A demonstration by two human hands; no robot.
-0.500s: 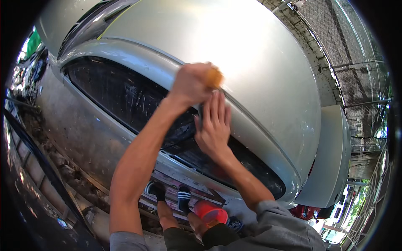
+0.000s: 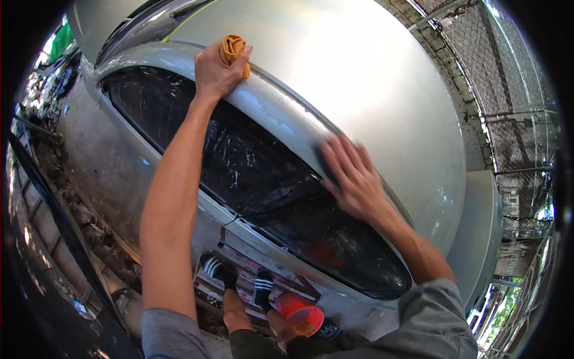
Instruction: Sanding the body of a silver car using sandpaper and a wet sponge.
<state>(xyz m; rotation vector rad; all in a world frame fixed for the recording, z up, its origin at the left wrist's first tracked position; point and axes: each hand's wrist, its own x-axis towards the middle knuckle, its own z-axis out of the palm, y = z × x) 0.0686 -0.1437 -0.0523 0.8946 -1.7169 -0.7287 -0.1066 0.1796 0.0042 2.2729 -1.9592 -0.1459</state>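
A crumpled orange cloth [image 2: 234, 50] is bunched in my left hand [image 2: 214, 72], whose closed fingers rest on the roof edge of a silver car [image 2: 394, 90], above the front side window. Farther right, my right hand [image 2: 360, 182] lies with fingers stretched over a dark flat pad [image 2: 323, 157], pressing it against the same roof edge above the rear window. Motion blurs the pad, and the fingers partly cover it. Between the two hands, the painted strip over the dark side windows [image 2: 251, 158] shows pale, wet-looking patches.
My feet stand on a slatted wooden platform [image 2: 239, 254] beside the car. A red bucket [image 2: 291, 304] with an orange cloth inside is by my legs. A wall and wire fence [image 2: 514, 84] run along the far right side; a dark bar [image 2: 60, 224] slants at the left.
My hands have moved apart. The left one, with the orange cloth, went left and farther along the roof edge; the right one slid right with the dark pad.
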